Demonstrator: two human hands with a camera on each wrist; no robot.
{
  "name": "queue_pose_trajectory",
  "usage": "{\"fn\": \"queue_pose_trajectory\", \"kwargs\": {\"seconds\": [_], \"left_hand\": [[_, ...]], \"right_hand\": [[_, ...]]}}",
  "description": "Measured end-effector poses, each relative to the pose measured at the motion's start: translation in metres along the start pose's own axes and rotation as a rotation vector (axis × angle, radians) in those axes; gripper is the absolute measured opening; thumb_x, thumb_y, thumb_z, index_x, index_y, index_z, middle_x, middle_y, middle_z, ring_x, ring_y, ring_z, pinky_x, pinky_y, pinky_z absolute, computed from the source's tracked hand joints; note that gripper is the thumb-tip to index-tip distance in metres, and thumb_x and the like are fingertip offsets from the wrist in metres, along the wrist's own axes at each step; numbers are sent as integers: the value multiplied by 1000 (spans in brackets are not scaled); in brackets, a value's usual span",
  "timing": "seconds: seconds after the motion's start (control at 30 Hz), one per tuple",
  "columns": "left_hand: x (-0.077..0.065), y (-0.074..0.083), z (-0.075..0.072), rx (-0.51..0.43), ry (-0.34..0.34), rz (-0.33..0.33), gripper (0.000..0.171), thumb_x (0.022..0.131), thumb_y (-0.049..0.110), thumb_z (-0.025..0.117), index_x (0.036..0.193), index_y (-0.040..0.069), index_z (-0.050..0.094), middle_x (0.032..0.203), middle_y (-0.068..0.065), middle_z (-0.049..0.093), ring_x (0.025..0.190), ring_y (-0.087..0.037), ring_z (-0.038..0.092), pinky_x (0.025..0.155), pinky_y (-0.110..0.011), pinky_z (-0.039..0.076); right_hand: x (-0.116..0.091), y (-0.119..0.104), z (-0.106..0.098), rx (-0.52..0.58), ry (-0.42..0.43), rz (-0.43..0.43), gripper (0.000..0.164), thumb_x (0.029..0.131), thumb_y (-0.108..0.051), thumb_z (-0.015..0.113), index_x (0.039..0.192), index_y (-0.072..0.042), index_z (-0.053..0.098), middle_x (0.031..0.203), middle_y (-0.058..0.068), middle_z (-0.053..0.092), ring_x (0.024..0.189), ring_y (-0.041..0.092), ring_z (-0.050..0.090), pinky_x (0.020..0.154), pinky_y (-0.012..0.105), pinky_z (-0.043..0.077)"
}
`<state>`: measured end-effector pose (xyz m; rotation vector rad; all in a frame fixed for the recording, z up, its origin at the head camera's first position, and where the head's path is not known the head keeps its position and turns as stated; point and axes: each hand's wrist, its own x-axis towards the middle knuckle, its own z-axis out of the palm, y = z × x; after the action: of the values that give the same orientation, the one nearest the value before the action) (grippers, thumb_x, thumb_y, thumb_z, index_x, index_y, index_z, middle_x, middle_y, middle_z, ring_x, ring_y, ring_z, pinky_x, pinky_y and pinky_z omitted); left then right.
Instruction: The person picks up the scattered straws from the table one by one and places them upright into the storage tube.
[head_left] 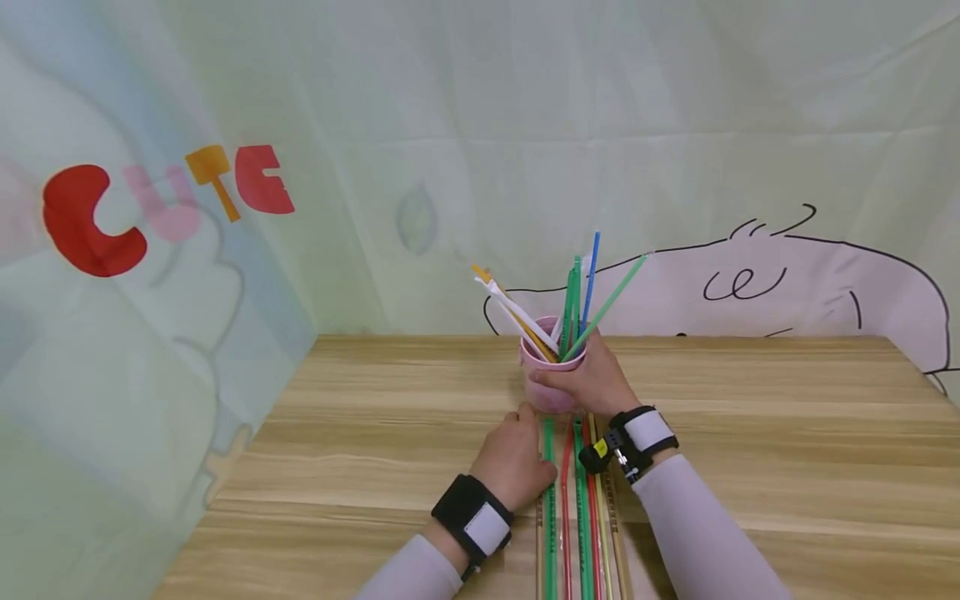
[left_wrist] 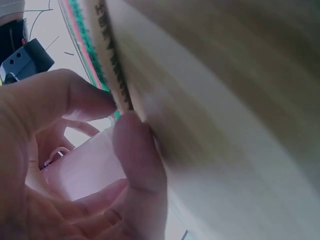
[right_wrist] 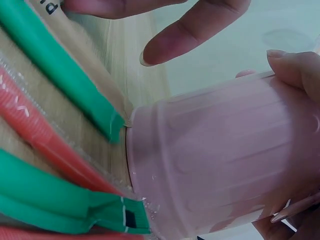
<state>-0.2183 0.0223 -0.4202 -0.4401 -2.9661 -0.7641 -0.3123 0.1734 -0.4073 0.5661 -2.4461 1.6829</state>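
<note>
Tilted toward several wrapped drinking straws, a pink ribbed cup is gripped by my right hand. Its thumb crosses the cup's front and its fingers go round the far side. Green, blue, white and orange straws lean out of its mouth. My left hand reaches over the brown-wrapped straw at the row's left side. In the right wrist view the thumb is at this straw, while the index finger hangs apart from it. The straw's end lies close to the cup's base. Beside it lies a green-wrapped straw.
Red, green, yellow and brown straws lie side by side on the wooden table, running toward the front edge. Behind the table hangs a printed cloth. Wrist straps with small cameras sit near the straws.
</note>
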Motion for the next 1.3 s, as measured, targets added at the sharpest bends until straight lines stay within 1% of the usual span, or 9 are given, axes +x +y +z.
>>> {"fn": "queue_pose_trajectory", "kwargs": {"seconds": [0.17,0.47,0.63,0.73,0.83,0.97,1.07,1.2,1.3], "left_hand": [[1,-1,2,13,16,19,53,71,20,73,111,-6,50,85,-14,58,62,-20,54,49,-34,49],[4,0,3,8,-6,14,51,67,11,73,109,-4,48,87,-15,58,63,-22,54,50,-35,50],[5,-3,1,-57,-27,-12,58,65,9,74,114,-7,46,90,-18,61,67,-23,55,53,-37,51],[6,-7,-3,-112,-32,-50,61,64,12,74,115,-6,45,86,-17,61,64,-23,55,50,-35,49],[4,-12,-14,-158,-26,-77,61,65,14,74,116,-7,46,73,-13,61,54,-21,54,41,-32,44],[0,-20,-37,-192,-11,-102,55,71,18,72,116,-7,52,61,-5,57,46,-16,51,38,-28,40],[0,-27,-55,-220,36,-115,41,76,20,69,107,-3,57,61,-2,60,47,-12,52,40,-25,40],[4,-34,-82,-368,112,-126,24,84,14,63,103,1,55,67,-5,67,50,-13,62,42,-24,51],[8,-35,-106,-504,168,-97,26,90,11,57,112,1,48,78,-11,69,56,-19,68,47,-27,58]], "right_hand": [[0,1,-1,3,-8,-15,79,69,-23,84,136,-18,42,130,11,57,116,20,52,102,54,40],[2,2,-2,0,-4,-33,80,69,-22,85,136,-18,42,129,8,58,116,19,51,102,53,39],[1,1,-2,2,-6,-35,79,69,-24,84,136,-18,43,127,6,59,115,20,52,101,53,40],[0,1,-2,3,-12,-44,79,70,-24,84,137,-17,43,127,6,59,116,21,52,100,55,40],[-2,-3,-2,-6,-10,-54,80,70,-23,84,138,-13,42,127,9,58,116,24,52,100,56,40],[-6,-17,-3,-11,-3,-48,80,70,-19,84,137,-8,41,127,14,58,116,27,52,99,57,40],[-9,-27,-3,4,-3,-37,78,71,-14,83,136,-5,41,127,17,57,117,30,51,100,58,39],[-10,-33,-2,22,0,-12,77,71,-9,82,136,-5,41,128,19,56,119,33,50,101,58,38],[-11,-33,-2,27,-5,-4,77,71,-8,82,136,-5,42,129,19,56,119,34,49,101,58,38]]}}
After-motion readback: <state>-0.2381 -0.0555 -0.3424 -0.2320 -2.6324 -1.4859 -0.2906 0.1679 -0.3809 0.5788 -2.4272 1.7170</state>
